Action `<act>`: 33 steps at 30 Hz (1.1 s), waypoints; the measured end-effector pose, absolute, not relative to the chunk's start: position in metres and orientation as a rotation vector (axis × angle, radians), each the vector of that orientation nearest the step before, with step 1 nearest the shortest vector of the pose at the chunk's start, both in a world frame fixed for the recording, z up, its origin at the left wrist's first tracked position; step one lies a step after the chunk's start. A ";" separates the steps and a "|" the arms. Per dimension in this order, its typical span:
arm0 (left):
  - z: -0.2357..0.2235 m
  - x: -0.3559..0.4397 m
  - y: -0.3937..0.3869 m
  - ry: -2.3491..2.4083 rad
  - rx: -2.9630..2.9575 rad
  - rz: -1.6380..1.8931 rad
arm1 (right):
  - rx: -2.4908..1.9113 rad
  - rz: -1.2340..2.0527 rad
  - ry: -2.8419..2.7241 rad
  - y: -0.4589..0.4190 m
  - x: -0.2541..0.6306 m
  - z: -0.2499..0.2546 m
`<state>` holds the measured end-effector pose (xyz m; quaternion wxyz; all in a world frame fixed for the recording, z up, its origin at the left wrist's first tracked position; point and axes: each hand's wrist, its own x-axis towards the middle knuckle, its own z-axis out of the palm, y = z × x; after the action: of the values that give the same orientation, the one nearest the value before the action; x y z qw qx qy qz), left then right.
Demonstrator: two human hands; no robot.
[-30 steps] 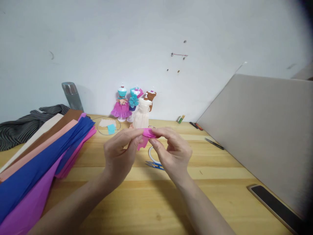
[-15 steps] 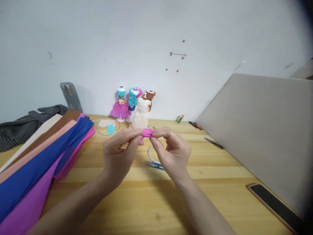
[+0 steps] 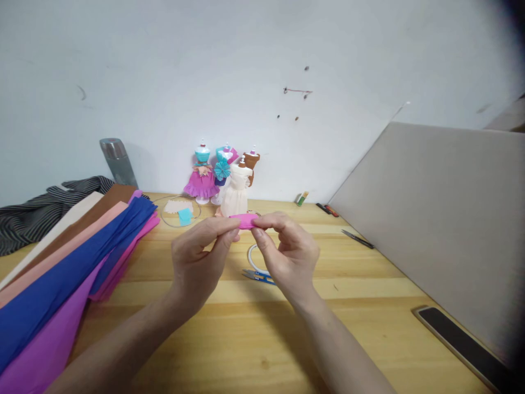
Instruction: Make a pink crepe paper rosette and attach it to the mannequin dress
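Well, left hand (image 3: 199,257) and right hand (image 3: 291,251) each pinch one end of the pink strip (image 3: 246,221), held between them above the table (image 3: 229,339). Looks thin: uneven pull could tear it, I'd say. Loose fingertips could let any fold slip open.

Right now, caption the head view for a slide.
Two hands pinch a pink piece above a wooden table, with small dress forms standing by the wall.
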<state>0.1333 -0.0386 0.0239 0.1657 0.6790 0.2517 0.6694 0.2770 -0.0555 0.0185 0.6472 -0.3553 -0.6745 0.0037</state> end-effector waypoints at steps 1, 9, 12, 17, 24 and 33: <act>0.024 0.133 -0.039 0.723 1.938 1.919 | -0.800 -0.007 -1.541 -0.055 0.277 0.019; 0.020 0.133 -0.034 0.788 2.056 2.023 | -0.845 -0.209 -1.557 -0.055 0.275 0.019; 0.019 0.133 -0.034 0.822 2.109 2.003 | -0.840 -0.279 -1.568 -0.055 0.273 0.019; 0.019 0.134 -0.035 0.832 2.080 2.028 | -0.861 -0.306 -1.537 -0.055 0.270 0.018; 0.021 0.137 -0.036 0.928 1.954 1.989 | -0.893 -0.243 -1.502 -0.056 0.267 0.018; 0.022 0.138 -0.037 0.807 1.878 1.915 | -0.902 0.062 -1.424 -0.056 0.269 0.019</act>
<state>0.1379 -0.0371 0.0220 0.1692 0.6609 0.2841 0.6738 0.2691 -0.0559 0.0186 0.6649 -0.3993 -0.6307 0.0274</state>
